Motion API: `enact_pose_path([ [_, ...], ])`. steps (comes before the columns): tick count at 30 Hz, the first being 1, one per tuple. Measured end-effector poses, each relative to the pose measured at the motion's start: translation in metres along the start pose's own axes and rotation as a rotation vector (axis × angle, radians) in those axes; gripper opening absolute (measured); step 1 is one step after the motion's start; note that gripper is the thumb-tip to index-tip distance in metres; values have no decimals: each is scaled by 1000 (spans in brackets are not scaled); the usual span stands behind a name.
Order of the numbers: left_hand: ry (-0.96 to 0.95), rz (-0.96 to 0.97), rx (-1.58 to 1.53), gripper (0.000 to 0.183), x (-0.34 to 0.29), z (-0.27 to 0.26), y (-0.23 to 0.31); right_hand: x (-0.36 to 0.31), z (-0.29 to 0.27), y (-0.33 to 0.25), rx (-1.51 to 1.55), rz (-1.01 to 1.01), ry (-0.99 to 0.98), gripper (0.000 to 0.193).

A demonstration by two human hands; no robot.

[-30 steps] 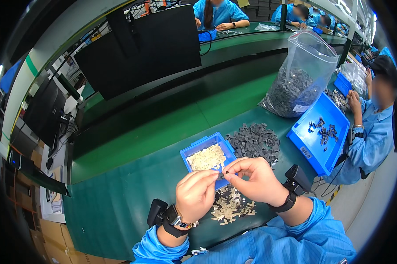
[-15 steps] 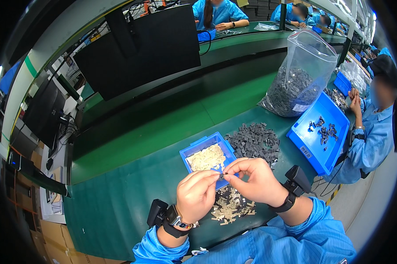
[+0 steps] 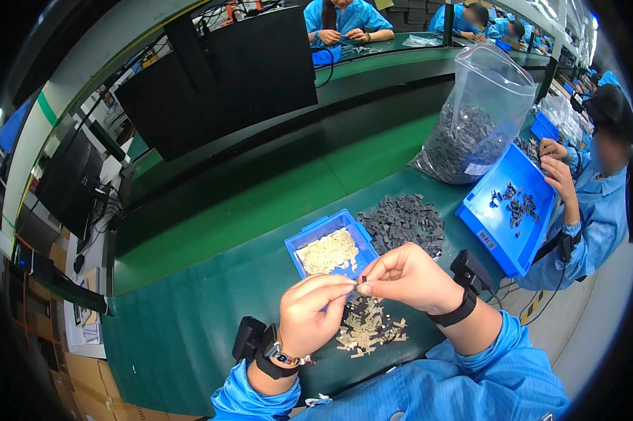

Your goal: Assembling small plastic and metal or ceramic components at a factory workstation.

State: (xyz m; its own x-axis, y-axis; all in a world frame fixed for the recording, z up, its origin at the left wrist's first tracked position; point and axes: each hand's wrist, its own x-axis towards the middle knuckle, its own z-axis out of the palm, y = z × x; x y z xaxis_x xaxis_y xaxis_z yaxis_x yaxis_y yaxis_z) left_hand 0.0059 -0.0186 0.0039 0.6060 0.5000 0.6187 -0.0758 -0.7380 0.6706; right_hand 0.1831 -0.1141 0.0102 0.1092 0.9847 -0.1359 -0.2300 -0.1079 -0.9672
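Note:
My left hand (image 3: 311, 313) and my right hand (image 3: 413, 282) meet fingertip to fingertip above the near edge of a small blue tray. Both are closed in a pinch. A small black plastic piece (image 3: 363, 279) shows between the right thumb and forefinger, against the left fingertips. Whatever else the left fingers grip is mostly hidden. Pale beige flat bits (image 3: 328, 251) lie heaped in the blue tray (image 3: 304, 234). Under my hands, a loose pile of beige and black small pieces (image 3: 370, 330) is spread on the green mat. Beyond my right hand is a heap of dark grey pieces (image 3: 404, 223).
A large clear bag (image 3: 467, 137) of dark pieces stands at the right rear. Beside it lies a bigger blue tray (image 3: 495, 235) with a few black parts. At the right sits a co-worker (image 3: 590, 203). A black monitor (image 3: 225, 84) hangs over the far side of the green bench (image 3: 190, 309).
My right hand has tilted and risen slightly, and the black piece now stands more upright at the fingertips. The co-worker's hands at the right have moved apart.

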Motion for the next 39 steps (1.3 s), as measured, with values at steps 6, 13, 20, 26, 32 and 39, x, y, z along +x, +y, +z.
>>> enact_pose_path([
  [6, 50, -91, -237, 13, -6, 5, 2, -2, 4, 16, 618, 66, -152, 13],
  [13, 79, -131, -263, 12, -7, 3, 5, -3, 9, 18, -241, -677, -3, 19],
  [20, 53, -103, -32, 13, -4, -2, 10, -5, 12, -1, -875, -890, 5, 25],
  [26, 62, -77, 219, 11, -2, 2, 11, -4, 21, 5, -1161, -895, 111, 20],
  [32, 26, -144, 177, 11, -5, 8, 11, -5, 16, 11, -1062, -865, 136, 17],
  [39, 74, -195, 188, 21, -1, -7, 9, -36, -53, -7, -1098, -844, 712, 12],
])
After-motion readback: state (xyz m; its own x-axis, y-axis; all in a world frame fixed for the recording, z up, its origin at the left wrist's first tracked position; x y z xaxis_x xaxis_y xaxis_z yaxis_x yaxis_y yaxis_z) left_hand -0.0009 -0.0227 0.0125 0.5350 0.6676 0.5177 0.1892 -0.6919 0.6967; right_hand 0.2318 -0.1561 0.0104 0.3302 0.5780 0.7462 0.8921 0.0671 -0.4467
